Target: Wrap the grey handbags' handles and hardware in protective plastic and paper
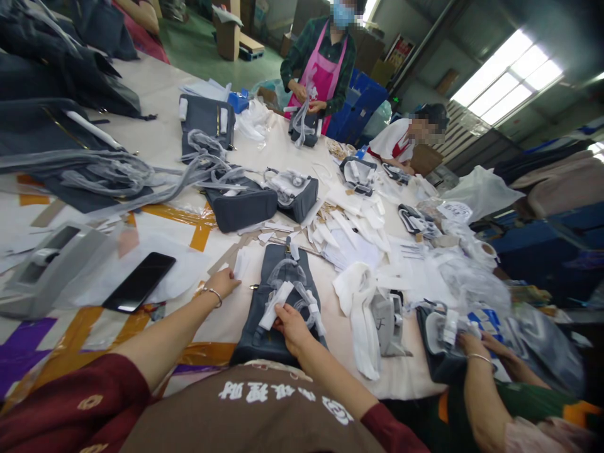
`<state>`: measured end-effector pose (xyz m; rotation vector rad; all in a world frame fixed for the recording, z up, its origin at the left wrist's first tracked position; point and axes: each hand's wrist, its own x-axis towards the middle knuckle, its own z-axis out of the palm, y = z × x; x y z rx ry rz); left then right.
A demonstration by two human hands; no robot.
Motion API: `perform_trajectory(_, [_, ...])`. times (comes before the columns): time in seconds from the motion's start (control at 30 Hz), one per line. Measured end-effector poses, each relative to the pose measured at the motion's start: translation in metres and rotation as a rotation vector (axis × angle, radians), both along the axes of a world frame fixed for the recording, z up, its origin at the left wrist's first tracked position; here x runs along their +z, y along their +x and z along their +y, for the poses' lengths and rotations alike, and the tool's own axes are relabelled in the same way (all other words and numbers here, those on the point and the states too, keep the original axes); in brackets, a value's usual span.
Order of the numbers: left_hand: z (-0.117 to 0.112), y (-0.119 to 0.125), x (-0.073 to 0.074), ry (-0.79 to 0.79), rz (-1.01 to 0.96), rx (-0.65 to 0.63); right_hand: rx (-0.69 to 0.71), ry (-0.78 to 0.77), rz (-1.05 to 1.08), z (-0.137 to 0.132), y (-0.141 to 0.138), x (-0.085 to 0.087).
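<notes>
A dark grey handbag [276, 302] lies flat on the table in front of me, its handles wrapped in clear plastic and white paper. My right hand [291, 327] rests on the bag, fingers pinched on a white paper strip [276, 306] round a handle. My left hand [223, 282], with a bracelet at the wrist, reaches left of the bag and closes on small white paper pieces [241, 263].
A black phone [139, 281] and a grey tape dispenser [44, 267] lie at the left. More grey bags [240, 206] and loose white paper [349, 239] cover the table. A co-worker's hands [472, 346] handle a bag at the right; two other people work at the far end.
</notes>
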<state>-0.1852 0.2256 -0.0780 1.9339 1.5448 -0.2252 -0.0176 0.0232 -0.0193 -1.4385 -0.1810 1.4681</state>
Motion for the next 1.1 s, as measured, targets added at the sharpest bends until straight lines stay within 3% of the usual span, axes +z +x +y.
perform_trajectory(0.17, [0.002, -0.014, 0.000, 0.014, -0.063, 0.072, 0.006, 0.010, -0.004, -0.001, 0.001, -0.003])
perform_trajectory(0.27, [-0.004, -0.022, -0.001, -0.035, -0.224, 0.232, 0.005, 0.008, -0.018, -0.001, 0.001, -0.001])
perform_trajectory(0.4, [-0.019, -0.029, 0.001, -0.223, -0.590, 0.479, 0.011, 0.003, -0.028, -0.001, 0.000, 0.001])
perform_trajectory(0.57, [-0.038, -0.030, 0.019, -0.368, -0.803, 0.493, 0.020, 0.010, -0.024, -0.002, 0.000, 0.001])
perform_trajectory(0.7, [-0.045, -0.028, 0.035, -0.490, -0.874, 0.420, 0.009, -0.004, -0.017, -0.001, 0.000, 0.001])
perform_trajectory(0.77, [-0.045, -0.026, 0.039, -0.523, -0.825, 0.313, -0.002, -0.020, 0.001, 0.000, 0.000, 0.002])
perform_trajectory(0.93, [-0.039, -0.009, 0.046, -0.341, -0.508, -0.152, -0.030, -0.040, 0.042, 0.001, 0.002, 0.006])
perform_trajectory(1.1, [-0.039, 0.023, 0.061, -0.221, -0.385, -0.273, -0.027, -0.061, 0.037, 0.001, 0.002, 0.007])
